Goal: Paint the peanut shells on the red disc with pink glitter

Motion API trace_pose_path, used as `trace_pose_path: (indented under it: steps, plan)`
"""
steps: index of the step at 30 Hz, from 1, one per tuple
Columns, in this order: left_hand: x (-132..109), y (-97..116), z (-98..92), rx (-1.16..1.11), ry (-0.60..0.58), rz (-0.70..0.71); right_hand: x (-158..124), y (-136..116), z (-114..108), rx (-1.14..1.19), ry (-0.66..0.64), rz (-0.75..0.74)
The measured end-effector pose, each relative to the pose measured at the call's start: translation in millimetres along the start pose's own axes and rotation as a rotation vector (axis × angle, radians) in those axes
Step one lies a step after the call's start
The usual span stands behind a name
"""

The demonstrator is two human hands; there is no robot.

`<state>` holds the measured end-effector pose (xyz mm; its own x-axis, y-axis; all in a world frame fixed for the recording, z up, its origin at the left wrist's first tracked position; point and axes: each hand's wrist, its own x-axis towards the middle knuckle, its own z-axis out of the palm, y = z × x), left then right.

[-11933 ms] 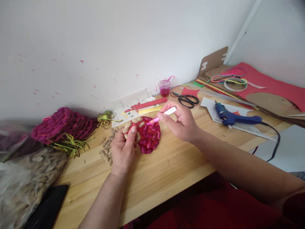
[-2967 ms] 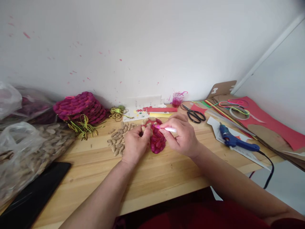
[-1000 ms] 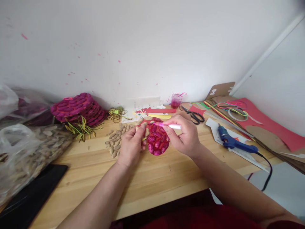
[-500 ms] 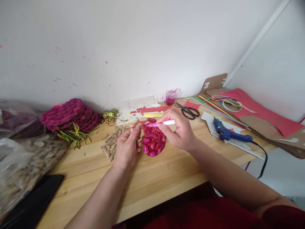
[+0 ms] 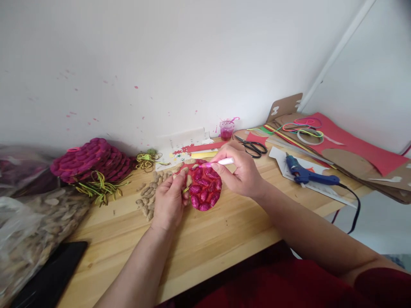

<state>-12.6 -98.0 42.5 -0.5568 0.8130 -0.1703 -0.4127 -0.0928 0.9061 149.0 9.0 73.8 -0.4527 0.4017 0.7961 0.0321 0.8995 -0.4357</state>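
My left hand point(image 5: 169, 197) is closed on the left edge of a red disc point(image 5: 208, 199) covered with peanuts. Magenta paint coats most of those peanuts; a few near my left fingers and along the far edge are still tan. A white-handled paintbrush point(image 5: 224, 161) is pinched in my right hand point(image 5: 241, 172), its pink-stained end low over the far part of the disc. I cannot make out exactly where the bristles touch. Loose unpainted peanuts point(image 5: 148, 197) lie on the table just left of the disc.
A stack of magenta peanut discs point(image 5: 91, 160) with green cords stands left, behind a bag of peanuts point(image 5: 48, 226). A cup of pink paint point(image 5: 226, 130) is by the wall. Black-handled scissors point(image 5: 255, 149), a blue glue gun point(image 5: 308, 174) and red sheets point(image 5: 359, 149) lie right.
The paintbrush tip has shifted slightly to the right over the disc. Both hands keep their hold, and the whole view has moved a little.
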Motion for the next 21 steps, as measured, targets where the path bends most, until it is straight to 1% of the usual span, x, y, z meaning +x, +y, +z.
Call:
trace_pose_path:
  steps: [5,8,12,14,17,21]
  plan:
    - [0.0,1.9,0.2,0.013,0.023,-0.012,-1.0,-1.5,1.4,0.010,-0.005,-0.017]
    - [0.0,3.5,1.2,0.008,0.014,-0.032,-2.2,-2.4,3.0,-0.034,-0.015,-0.030]
    - [0.6,4.0,2.0,0.007,0.033,-0.057,-2.6,-2.9,3.4,-0.113,0.029,-0.059]
    - [0.6,3.3,1.7,0.005,0.036,-0.056,-2.0,-2.6,3.2,-0.072,0.038,-0.044]
    - [0.2,2.0,1.0,0.013,0.009,-0.035,-1.4,-0.8,3.3,0.011,0.016,0.001]
    - [-0.1,1.1,0.4,0.021,0.012,-0.024,-1.4,0.8,3.4,0.001,0.040,0.028]
